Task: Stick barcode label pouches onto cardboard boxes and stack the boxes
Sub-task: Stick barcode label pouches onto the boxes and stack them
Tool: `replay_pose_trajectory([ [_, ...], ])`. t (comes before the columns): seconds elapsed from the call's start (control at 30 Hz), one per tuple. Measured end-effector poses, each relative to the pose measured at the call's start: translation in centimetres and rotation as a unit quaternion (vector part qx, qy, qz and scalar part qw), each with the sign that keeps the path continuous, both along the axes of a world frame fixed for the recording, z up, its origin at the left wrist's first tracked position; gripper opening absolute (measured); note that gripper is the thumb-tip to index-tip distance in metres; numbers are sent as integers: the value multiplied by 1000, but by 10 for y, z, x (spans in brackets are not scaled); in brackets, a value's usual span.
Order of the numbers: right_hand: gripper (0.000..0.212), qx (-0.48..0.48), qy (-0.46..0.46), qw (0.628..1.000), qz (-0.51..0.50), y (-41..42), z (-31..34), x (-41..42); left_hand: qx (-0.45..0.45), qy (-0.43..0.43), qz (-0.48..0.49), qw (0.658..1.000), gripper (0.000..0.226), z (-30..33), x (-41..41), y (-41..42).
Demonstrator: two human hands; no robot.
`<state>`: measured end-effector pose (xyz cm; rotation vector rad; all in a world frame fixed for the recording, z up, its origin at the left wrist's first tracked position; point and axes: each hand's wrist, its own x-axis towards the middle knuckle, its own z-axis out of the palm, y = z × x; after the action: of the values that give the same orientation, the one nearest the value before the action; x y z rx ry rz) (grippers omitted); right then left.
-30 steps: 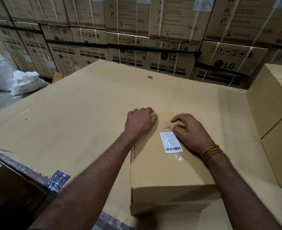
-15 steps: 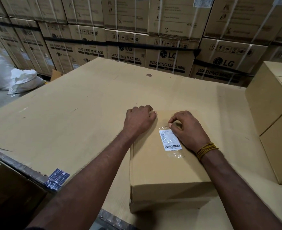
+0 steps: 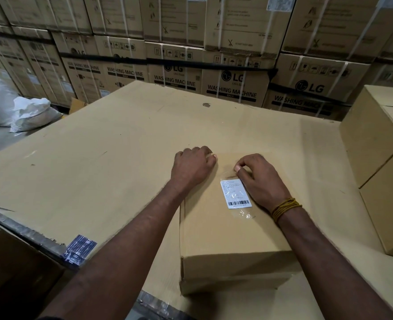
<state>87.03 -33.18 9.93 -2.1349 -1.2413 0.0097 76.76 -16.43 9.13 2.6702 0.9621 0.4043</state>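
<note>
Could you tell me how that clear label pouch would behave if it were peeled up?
The label pouch would probably be floppy and very light: it is thin, wrinkled clear film. It may cling, since it lies flat on the cardboard box under the right hand.

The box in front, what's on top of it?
On the box lies a clear pouch with a barcode label inside. The right hand rests beside it, fingers at its top edge. The left hand covers the far left corner, hiding what's under.
</note>
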Motion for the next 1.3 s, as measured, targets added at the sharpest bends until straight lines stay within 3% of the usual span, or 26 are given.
replay_pose_trajectory([
  [0.33,11,45,8,999,3,-1,2,0,-19,-34,-20,999,35,1,-4,-2],
  [0.5,11,85,13,996,4,-2,4,-1,-68,-146,-83,983,30,8,-11,-6],
  [0.67,11,109,34,993,-6,-4,7,-3,-187,-240,-104,947,33,18,-26,-17],
  [0.87,10,114,25,993,-8,-5,9,-4,-324,-215,-143,910,28,20,-41,-29],
  [1.1,11,133,25,991,-2,-4,10,-5,-354,-201,-120,905,40,13,-49,-48],
  [1.3,10,145,25,989,0,-4,11,-7,-314,-171,-149,922,38,10,-48,-64],
])
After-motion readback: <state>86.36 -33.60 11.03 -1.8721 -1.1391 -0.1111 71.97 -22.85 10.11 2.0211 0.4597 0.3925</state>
